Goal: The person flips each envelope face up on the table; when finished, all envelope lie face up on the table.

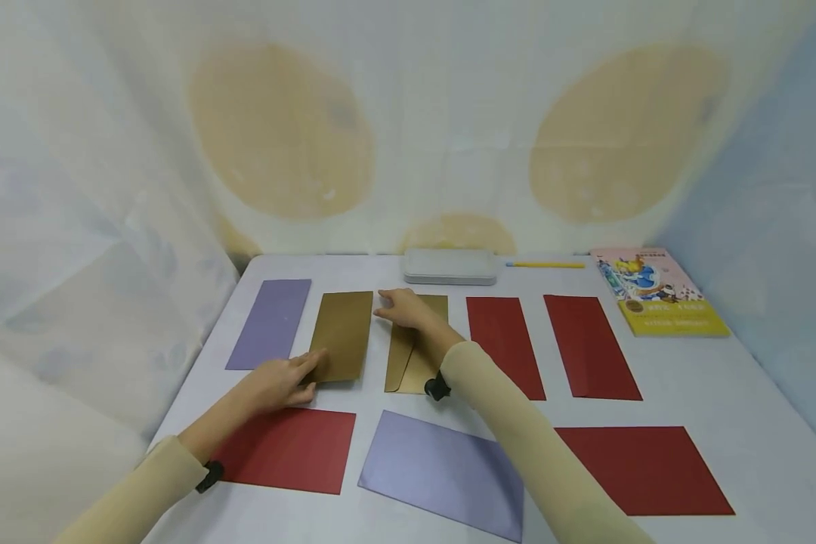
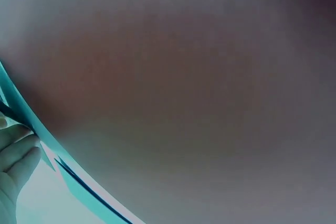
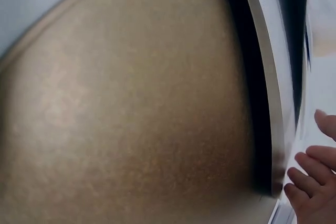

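In the head view my left hand [image 1: 282, 380] holds the lower left corner of a gold envelope [image 1: 343, 332], its fingers over the edge and the thumb near the bottom. That envelope's bottom edge stands slightly off the table. My right hand [image 1: 408, 308] is close to the upper right corner of the same envelope, thumb and fingers apart. In the right wrist view the right hand's fingers [image 3: 310, 177] are spread with nothing between them. A second gold envelope [image 1: 403, 355], flap side up, lies under the right hand and is partly hidden by it.
A purple envelope [image 1: 272, 321] lies at left and another purple one [image 1: 442, 468] in front. Red envelopes [image 1: 506, 344] lie on the right and near the front. A pale case [image 1: 450, 267], a yellow pencil [image 1: 547, 265] and a book [image 1: 659, 291] are along the back.
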{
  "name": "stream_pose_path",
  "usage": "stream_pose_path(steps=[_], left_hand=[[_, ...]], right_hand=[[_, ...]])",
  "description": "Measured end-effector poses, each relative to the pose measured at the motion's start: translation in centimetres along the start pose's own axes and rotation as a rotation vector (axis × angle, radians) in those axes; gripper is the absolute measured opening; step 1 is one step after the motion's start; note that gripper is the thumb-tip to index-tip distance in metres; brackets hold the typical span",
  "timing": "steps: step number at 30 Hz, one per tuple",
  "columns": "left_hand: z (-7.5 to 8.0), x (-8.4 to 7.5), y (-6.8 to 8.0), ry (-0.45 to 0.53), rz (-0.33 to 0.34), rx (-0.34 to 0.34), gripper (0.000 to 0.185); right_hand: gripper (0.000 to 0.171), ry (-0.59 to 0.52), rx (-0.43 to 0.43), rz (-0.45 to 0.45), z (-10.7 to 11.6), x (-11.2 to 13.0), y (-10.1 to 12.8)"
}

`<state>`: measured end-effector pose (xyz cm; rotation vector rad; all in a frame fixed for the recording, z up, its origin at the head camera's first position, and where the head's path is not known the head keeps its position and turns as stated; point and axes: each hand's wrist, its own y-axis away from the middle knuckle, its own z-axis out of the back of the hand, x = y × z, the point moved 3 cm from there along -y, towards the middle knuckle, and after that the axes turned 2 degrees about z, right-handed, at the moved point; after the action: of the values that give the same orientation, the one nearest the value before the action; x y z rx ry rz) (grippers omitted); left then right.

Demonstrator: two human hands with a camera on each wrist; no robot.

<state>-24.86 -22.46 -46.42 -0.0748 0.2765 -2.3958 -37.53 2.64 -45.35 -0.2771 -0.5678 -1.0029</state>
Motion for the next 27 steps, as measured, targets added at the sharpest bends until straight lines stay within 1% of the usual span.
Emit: stream_pose_path(steps=[2, 5, 9, 16, 18, 22, 24, 27], left_hand=[[0.0, -0.1, 0.3, 0.046, 0.036, 0.031, 0.060], [0.1, -0.1, 0.7, 0.104, 0.067, 0.052, 0.061], [0.1, 0.1, 1.1, 0.181, 0.089, 0.049, 0.063], [-0.1, 0.4, 1.2, 0.319, 0.105, 0.020, 0.063], [0.1, 0.5, 1.1, 0.367, 0.131, 0.021, 0.061], [0.6, 0.7, 1.0, 0.441, 0.211, 0.018, 0.058], [0.7, 0.8, 1.0, 0.468, 0.246, 0.029, 0.057], [0.7, 0.8, 1.1, 0.523, 0.277, 0.057, 0.058]], right_hand=[[0.058, -0.017, -0.007, -0.004, -0.3, -0.1, 0.0], [0.061, -0.050, -0.026, -0.015, -0.4, -0.1, 0.0], [0.064, -0.098, -0.055, -0.021, -0.4, 0.1, 0.1], [0.063, -0.228, -0.059, 0.002, -0.1, -0.1, 0.5], [0.063, -0.268, -0.075, 0.014, 0.2, -0.2, 0.5], [0.063, -0.373, -0.120, 0.053, 0.7, -0.2, 0.3], [0.063, -0.414, -0.140, 0.079, 0.9, -0.1, 0.2], [0.065, -0.465, -0.157, 0.098, 1.0, 0.3, 0.2]])
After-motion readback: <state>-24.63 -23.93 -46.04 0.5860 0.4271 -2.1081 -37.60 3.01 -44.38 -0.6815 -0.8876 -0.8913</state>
